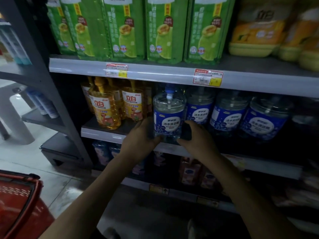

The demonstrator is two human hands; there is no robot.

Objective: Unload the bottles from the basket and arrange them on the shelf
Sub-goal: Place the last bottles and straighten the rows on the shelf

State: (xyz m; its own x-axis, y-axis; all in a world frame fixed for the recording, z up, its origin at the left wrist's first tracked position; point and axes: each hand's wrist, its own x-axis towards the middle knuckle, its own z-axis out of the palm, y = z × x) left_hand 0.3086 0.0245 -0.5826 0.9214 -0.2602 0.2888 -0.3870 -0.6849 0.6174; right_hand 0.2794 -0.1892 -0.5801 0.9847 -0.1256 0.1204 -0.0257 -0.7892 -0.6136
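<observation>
The left hand (140, 135) and right hand (190, 135) clasp the lower sides of a clear plastic bottle with a blue label (168, 116) at the front edge of the grey metal shelf (103, 133); amber yellow-labelled bottles (107, 109) stand near the shelf's left end; a red plastic basket (19, 200) sits on the floor.

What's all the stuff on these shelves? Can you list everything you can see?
Green packs: five showing, top shelf.
Yellow packs: several, top shelf, right; blurred.
Price tags: two, red and yellow, top shelf edge.
Yellow bottles: several, middle shelf, left.
Blue bottles: three standing, middle shelf, right.
Held bottle: one, blue label, at middle shelf edge.
Pink packs: several, lower shelf; dim.
Basket: one, red, bottom left.
Left hand: grip on held bottle.
Right hand: grip on held bottle.
</observation>
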